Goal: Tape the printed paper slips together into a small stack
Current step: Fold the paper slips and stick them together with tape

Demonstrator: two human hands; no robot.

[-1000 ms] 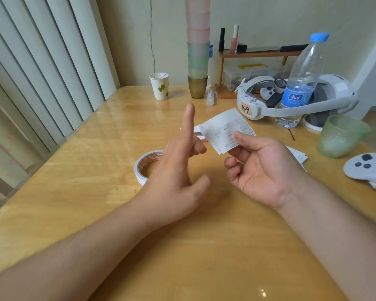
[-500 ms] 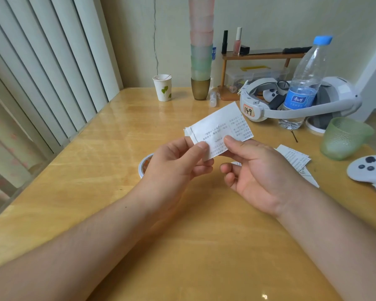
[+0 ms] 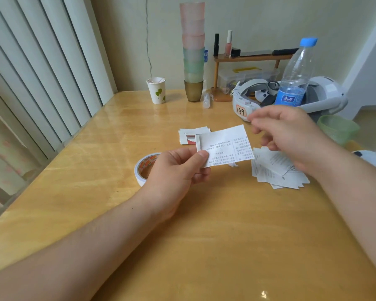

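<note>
Head view, left hand: the left hand (image 3: 174, 170) is up over the tabletop (image 3: 204, 235), thumb and fingers (image 3: 201, 156) pinching the near left corner of a printed slip (image 3: 225, 146).
Head view, printed slip: held clear of the wood, print facing up, a narrow white strip of tape (image 3: 198, 143) folded along its left edge.
Head view, right hand: the right hand (image 3: 291, 135) hangs just beside the slip's right end, apart from it and blurred; its fingers look loosely curled with nothing between them.
Head view, loose slips: a fanned heap of loose slips (image 3: 276, 170) lies flat on the wood under the right hand and wrist.
Head view, taped slips: a second small pile (image 3: 192, 135) sits farther back, just behind the held slip, with a red patch showing on it.
Head view, tape roll: the tape roll (image 3: 144, 168) lies flat, half hidden behind the left hand.
Head view, back of the tabletop: a paper cup (image 3: 157, 90) with a green leaf print, a tall tower of stacked cups (image 3: 193, 51), a little wooden shelf (image 3: 252, 58), a white headset (image 3: 291, 103) marked 149 and a water bottle (image 3: 295, 77) with a blue cap.
Head view, right edge: a green cup (image 3: 339, 129) stands just behind the right forearm.
Head view, left side: vertical blinds (image 3: 41, 72) run along the tabletop's edge.
</note>
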